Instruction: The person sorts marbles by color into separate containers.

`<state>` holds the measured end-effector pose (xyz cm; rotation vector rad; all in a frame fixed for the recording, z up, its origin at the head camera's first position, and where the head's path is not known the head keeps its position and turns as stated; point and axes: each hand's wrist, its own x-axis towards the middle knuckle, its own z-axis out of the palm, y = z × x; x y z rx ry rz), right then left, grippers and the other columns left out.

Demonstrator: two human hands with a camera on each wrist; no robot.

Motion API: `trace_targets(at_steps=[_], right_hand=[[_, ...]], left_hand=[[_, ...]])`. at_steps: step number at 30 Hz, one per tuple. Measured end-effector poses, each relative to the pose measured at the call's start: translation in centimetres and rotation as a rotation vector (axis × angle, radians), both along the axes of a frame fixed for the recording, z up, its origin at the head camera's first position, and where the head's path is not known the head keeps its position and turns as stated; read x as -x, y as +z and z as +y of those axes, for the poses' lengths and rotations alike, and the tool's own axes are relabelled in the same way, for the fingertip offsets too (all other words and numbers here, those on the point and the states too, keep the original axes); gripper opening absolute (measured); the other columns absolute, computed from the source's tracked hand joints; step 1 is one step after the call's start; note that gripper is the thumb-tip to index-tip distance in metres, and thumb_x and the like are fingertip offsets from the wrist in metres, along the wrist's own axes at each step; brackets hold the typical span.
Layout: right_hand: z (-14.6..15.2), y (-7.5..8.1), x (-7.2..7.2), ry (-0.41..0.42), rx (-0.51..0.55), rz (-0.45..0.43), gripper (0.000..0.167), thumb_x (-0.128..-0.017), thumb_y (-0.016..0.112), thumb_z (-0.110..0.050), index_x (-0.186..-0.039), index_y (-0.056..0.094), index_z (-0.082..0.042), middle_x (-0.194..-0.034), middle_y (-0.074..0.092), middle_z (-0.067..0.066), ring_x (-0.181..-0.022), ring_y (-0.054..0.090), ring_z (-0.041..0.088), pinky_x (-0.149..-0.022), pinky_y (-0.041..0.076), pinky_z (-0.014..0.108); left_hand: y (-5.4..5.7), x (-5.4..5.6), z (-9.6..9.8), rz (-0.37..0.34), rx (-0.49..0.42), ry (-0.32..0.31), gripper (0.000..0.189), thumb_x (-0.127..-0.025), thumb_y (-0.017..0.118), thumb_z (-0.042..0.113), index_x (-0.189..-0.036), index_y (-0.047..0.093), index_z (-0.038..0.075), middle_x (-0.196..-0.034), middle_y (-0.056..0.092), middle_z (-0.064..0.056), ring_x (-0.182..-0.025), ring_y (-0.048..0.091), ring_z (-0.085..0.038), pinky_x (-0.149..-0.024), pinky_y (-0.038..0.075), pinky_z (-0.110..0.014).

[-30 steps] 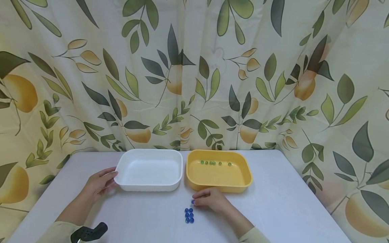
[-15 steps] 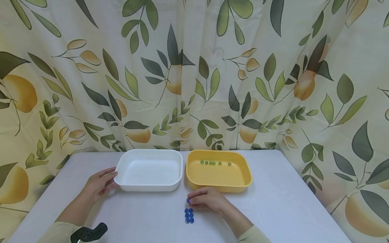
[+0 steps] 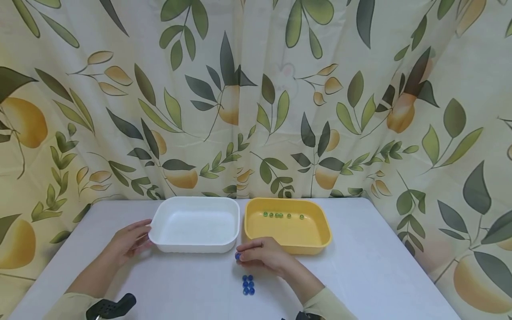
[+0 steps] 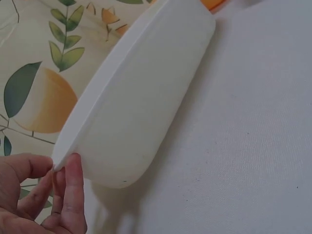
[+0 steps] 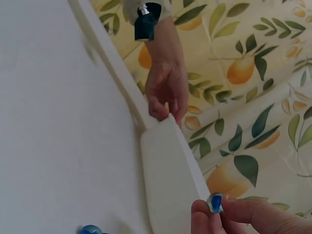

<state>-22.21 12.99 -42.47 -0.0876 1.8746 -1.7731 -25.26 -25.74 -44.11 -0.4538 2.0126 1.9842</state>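
Between the thumb and fingers of my right hand (image 3: 265,257) is a blue glass marble (image 3: 238,256), held above the table just in front of the gap between the two trays. The right wrist view shows the marble (image 5: 215,203) as clear glass with a blue core. My left hand (image 3: 130,240) pinches the left rim of a white tray (image 3: 192,247); its thumb and fingers (image 4: 74,178) meet at the rim in the left wrist view. Several more blue marbles (image 3: 248,284) lie in two short columns on the table, in front of my right hand.
A yellow tray (image 3: 316,250) stands right of the white one, with several green marbles (image 3: 280,215) in a loose row near its back wall. Both trays are on a white-covered table (image 3: 376,275). A curtain with fruit and leaf prints (image 3: 256,98) hangs behind.
My right hand has moved left and a little toward the back with the blue marble, from beside the yellow tray toward the white tray. The left hand keeps its place at the rim.
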Motion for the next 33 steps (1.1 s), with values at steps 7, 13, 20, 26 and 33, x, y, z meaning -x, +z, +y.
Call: trace_targets(at_steps=[7,13,20,26,33], right_hand=[[-1.5,1.1,1.1,-0.012,0.012,0.034,0.036,-0.089,0.071,-0.006,-0.121,0.064,0.008,-0.103,0.074,0.014,-0.093,0.073,0.022,-0.087,0.06,0.032],[-2.8,1.8,2.5,-0.051,-0.014,0.036,0.034,-0.089,0.071,-0.007,-0.12,0.066,0.006,-0.101,0.074,0.013,-0.093,0.073,0.022,-0.087,0.06,0.031],[-4.4,2.3,3.8,-0.083,0.031,0.002,0.032,-0.091,0.068,-0.005,-0.12,0.065,0.008,-0.107,0.073,0.018,-0.096,0.073,0.022,-0.088,0.059,0.029],[-6.2,2.3,4.5,-0.077,0.019,0.007,0.031,-0.092,0.067,-0.006,-0.12,0.065,0.008,-0.105,0.073,0.017,-0.097,0.073,0.024,-0.086,0.06,0.029],[-7.8,1.7,5.3,-0.12,-0.011,-0.011,0.027,-0.092,0.068,-0.007,-0.116,0.068,0.006,-0.104,0.073,0.018,-0.097,0.073,0.025,-0.084,0.06,0.029]], left_hand=[[-0.2,-0.1,-0.2,0.023,-0.016,-0.019,0.062,-0.098,0.061,0.019,-0.15,0.034,0.0,-0.092,0.064,0.015,-0.083,0.067,-0.002,-0.082,0.06,-0.026],[0.1,-0.1,0.0,0.012,-0.019,-0.025,0.065,-0.098,0.06,0.019,-0.152,0.03,0.0,-0.094,0.063,0.014,-0.083,0.066,-0.002,-0.082,0.06,-0.025],[0.1,0.0,-0.3,0.003,-0.002,-0.03,0.066,-0.096,0.063,0.018,-0.151,0.032,-0.001,-0.098,0.062,0.011,-0.083,0.066,-0.003,-0.084,0.06,-0.026],[0.0,0.1,-0.6,0.007,0.015,-0.032,0.07,-0.094,0.067,0.018,-0.151,0.032,0.0,-0.115,0.06,0.003,-0.083,0.066,-0.002,-0.086,0.059,-0.028],[0.0,0.1,-0.5,0.017,0.034,-0.031,0.071,-0.094,0.067,0.018,-0.151,0.03,-0.003,-0.099,0.064,0.009,-0.081,0.068,-0.003,-0.082,0.06,-0.027]])
